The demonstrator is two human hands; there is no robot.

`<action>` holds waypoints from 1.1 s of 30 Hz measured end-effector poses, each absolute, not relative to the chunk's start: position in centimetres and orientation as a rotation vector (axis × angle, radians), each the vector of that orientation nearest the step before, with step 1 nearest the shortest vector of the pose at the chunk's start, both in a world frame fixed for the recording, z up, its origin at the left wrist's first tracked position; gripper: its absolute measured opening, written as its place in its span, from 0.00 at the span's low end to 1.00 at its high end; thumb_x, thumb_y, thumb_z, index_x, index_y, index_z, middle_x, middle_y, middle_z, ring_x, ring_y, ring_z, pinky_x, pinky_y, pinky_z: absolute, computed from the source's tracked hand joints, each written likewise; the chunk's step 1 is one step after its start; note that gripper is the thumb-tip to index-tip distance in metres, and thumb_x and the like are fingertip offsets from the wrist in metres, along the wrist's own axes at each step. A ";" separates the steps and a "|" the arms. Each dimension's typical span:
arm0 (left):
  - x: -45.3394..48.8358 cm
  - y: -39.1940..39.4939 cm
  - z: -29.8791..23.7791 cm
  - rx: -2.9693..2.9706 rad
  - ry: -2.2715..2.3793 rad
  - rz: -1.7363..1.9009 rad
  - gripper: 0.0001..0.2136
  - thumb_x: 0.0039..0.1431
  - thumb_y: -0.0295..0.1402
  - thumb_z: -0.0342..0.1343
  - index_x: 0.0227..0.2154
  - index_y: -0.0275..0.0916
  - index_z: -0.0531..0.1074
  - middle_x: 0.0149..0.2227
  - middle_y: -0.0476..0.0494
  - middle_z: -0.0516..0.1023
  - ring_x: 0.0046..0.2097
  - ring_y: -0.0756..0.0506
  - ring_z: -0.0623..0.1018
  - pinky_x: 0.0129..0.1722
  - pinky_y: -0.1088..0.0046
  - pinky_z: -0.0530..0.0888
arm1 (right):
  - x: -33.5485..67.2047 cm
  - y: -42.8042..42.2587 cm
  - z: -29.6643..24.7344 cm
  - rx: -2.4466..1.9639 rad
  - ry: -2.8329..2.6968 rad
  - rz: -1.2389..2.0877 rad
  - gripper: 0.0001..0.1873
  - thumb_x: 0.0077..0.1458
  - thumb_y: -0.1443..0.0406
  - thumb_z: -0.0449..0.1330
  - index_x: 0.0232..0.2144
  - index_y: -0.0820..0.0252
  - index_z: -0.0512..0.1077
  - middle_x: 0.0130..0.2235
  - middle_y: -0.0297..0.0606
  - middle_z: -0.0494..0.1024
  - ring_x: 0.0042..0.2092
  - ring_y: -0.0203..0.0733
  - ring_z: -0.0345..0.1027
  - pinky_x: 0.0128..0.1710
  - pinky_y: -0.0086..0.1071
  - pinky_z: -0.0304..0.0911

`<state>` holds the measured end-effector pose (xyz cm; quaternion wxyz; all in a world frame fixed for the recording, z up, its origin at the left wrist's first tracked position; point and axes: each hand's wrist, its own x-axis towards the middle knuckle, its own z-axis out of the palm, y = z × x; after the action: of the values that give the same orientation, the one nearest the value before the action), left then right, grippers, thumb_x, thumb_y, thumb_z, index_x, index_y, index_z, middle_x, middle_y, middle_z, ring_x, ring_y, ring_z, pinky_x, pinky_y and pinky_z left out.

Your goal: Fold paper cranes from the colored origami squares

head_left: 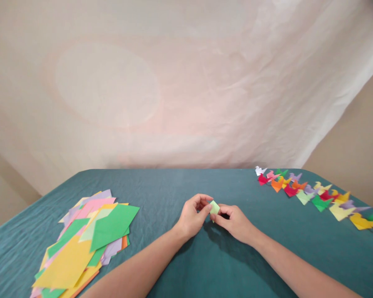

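A small folded piece of light green paper is held between my two hands, a little above the table. My left hand pinches its left edge between thumb and fingers. From the other side, my right hand grips its lower right part with thumb and forefinger. The paper looks diamond-shaped from here, and its lower tip is partly covered by my fingers.
A loose pile of coloured paper sheets lies on the left of the dark green tablecloth. Rows of small folded paper birds stand along the right side. A pale cloth hangs behind the table.
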<state>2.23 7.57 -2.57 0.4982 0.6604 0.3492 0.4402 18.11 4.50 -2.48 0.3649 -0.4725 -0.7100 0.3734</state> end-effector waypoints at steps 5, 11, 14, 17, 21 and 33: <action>2.2 7.5 -2.4 1.615 0.856 1.064 0.10 0.54 0.32 0.55 0.39 0.34 0.68 0.27 0.48 0.71 0.29 0.51 0.71 0.31 0.75 0.67 | 18.2 4.3 -2.3 -1.204 -1.861 0.959 0.14 0.55 0.60 0.54 0.21 0.62 0.65 0.25 0.30 0.64 0.27 0.33 0.54 0.28 0.27 0.52; 2.1 7.8 -2.5 1.575 0.864 1.075 0.09 0.53 0.31 0.55 0.38 0.34 0.68 0.27 0.48 0.71 0.29 0.51 0.71 0.31 0.75 0.68 | 18.2 4.2 -2.1 -1.209 -1.929 0.869 0.14 0.54 0.61 0.55 0.20 0.61 0.64 0.24 0.31 0.65 0.28 0.34 0.57 0.30 0.28 0.53; 2.1 7.9 -2.6 1.519 0.850 1.092 0.09 0.53 0.31 0.55 0.37 0.34 0.67 0.26 0.49 0.71 0.29 0.51 0.71 0.31 0.75 0.68 | 18.0 4.2 -2.0 -1.224 -1.958 0.800 0.14 0.53 0.63 0.56 0.18 0.61 0.63 0.24 0.30 0.66 0.29 0.35 0.59 0.31 0.28 0.54; 2.1 8.0 -2.6 1.482 0.832 1.091 0.09 0.53 0.31 0.56 0.37 0.34 0.67 0.26 0.49 0.71 0.29 0.51 0.71 0.32 0.75 0.69 | 18.0 4.0 -2.0 -1.233 -1.961 0.778 0.14 0.54 0.62 0.56 0.19 0.61 0.63 0.23 0.30 0.66 0.28 0.35 0.60 0.31 0.28 0.54; 2.0 8.3 -2.6 1.441 0.859 1.101 0.08 0.52 0.30 0.56 0.35 0.34 0.67 0.26 0.48 0.72 0.28 0.51 0.72 0.32 0.75 0.69 | 18.5 4.1 -2.1 -1.237 -1.931 0.740 0.14 0.56 0.60 0.53 0.22 0.60 0.66 0.25 0.31 0.67 0.29 0.35 0.61 0.30 0.29 0.56; 1.7 8.0 -2.7 1.798 1.129 0.938 0.07 0.53 0.29 0.52 0.35 0.37 0.69 0.25 0.49 0.75 0.27 0.50 0.73 0.29 0.76 0.67 | 19.1 4.2 -2.8 -1.067 -2.053 0.385 0.20 0.52 0.74 0.50 0.46 0.53 0.68 0.47 0.39 0.69 0.48 0.42 0.62 0.49 0.39 0.57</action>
<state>1.70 8.03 -2.70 0.3988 0.7104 0.4460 0.3706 19.13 4.17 -2.76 0.3877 -0.4194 -0.8068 0.1513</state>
